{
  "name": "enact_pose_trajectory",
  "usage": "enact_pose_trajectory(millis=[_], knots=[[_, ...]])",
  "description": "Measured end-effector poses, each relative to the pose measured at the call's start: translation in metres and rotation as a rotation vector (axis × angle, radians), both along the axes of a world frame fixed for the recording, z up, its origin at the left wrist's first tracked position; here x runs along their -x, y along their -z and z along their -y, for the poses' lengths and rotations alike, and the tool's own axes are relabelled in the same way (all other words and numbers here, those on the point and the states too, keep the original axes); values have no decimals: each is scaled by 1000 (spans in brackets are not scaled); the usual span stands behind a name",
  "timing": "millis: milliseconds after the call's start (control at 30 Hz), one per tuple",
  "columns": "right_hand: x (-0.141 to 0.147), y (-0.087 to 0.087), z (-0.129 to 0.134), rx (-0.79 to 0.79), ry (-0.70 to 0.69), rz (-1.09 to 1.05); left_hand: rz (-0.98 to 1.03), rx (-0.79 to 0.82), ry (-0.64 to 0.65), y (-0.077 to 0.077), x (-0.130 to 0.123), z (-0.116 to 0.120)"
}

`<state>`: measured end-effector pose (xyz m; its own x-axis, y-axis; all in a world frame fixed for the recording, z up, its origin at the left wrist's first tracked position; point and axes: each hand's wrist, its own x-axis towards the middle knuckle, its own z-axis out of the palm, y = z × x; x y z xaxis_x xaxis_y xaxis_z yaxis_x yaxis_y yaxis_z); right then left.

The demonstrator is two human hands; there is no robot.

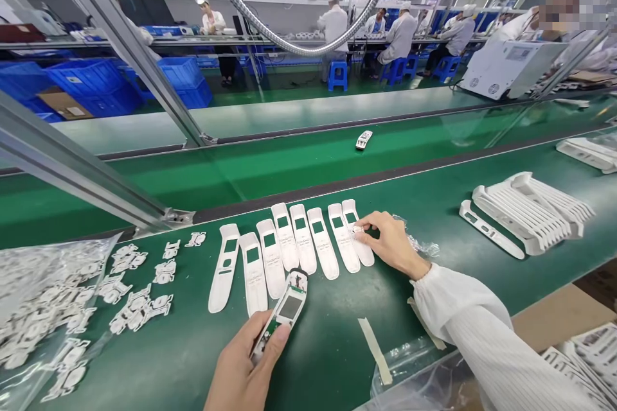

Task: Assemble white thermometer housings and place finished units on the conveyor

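My left hand (250, 356) is closed around an opened white handheld device (290, 305), with a grey display and green circuit board showing. Right of it, a row of white plastic covers (318, 241) with square windows lies on the green bench. My right hand (389, 241) is over the rightmost cover (365, 253), thumb and fingertips pinched near its window. A small pale piece shows at those fingertips, too small to name. Several small white plastic brackets (138, 309) lie loose to the left, beside a clear bag full of them (53, 308).
Stacked white shells (535, 212) stand at the right. Tape strips (375, 350) and a clear plastic bag (409, 366) are at the front edge. Beyond the bench, a device (364, 139) lies on the green conveyor belt (289, 160). A metal post (130, 58) rises at left; people work behind.
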<state>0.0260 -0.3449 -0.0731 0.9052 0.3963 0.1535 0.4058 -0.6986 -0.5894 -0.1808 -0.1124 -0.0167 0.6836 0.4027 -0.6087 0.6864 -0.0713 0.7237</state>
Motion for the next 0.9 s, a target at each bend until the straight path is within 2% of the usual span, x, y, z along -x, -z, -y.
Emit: enact_pose_trajectory(millis=[100, 200, 267, 367, 467, 533, 600, 667, 733, 833, 900], knots=[[10, 1, -6, 123, 76, 170, 14, -22, 14, -3, -1, 3], [18, 3, -11, 193, 129, 296, 0, -25, 113, -3, -1, 1], [20, 5, -11, 208, 128, 309, 27, 21, 169, 0, 0, -3], [24, 5, -8, 224, 108, 301, 28, 171, 199, 1, 1, -8], [39, -5, -12, 144, 121, 291, 41, 249, 194, -2, 2, -10], [55, -19, -22, 11, 38, 232, 85, 215, 196, -5, 2, -10], [71, -35, -37, -108, -124, 178, 132, 173, 225, -7, 0, -8], [84, -48, -53, -133, -275, 200, 168, 126, 289, -7, -1, -6], [90, -52, -65, -78, -364, 289, 170, 40, 358, -7, -2, -3], [92, -47, -71, 25, -350, 449, 145, -88, 397, -4, -3, 2], [94, -43, -69, 57, -314, 496, 151, -95, 393, -1, -6, 4]])
